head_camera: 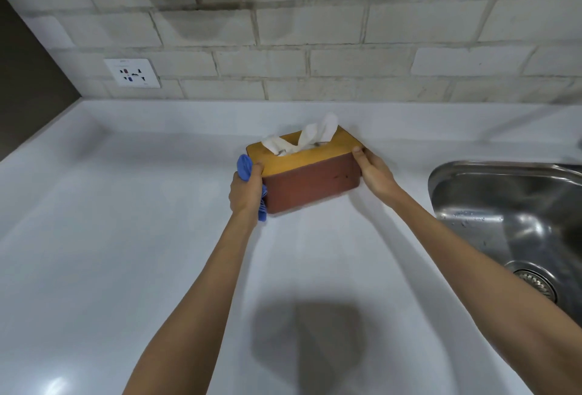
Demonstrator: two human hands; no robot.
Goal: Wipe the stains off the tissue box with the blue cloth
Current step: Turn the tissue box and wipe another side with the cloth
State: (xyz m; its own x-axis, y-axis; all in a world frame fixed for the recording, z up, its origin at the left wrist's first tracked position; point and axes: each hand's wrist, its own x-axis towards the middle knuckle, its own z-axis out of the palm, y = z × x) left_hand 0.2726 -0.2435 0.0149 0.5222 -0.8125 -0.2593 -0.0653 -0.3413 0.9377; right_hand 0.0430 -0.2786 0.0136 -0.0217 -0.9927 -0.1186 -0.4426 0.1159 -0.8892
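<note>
No text or label can be read.

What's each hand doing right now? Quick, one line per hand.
Left hand: closed around the blue cloth, pressed against the left end of the tissue box.
Right hand: holding the box's right end, thumb on the top edge.

Light is soft and fairly dim, falling from above and behind: a dark shadow pools on the white counter (126,237) well below the tissue box (310,174). The box's edges smear with blur, and the brick wall (346,48) above it bows from wide-angle distortion.
</note>
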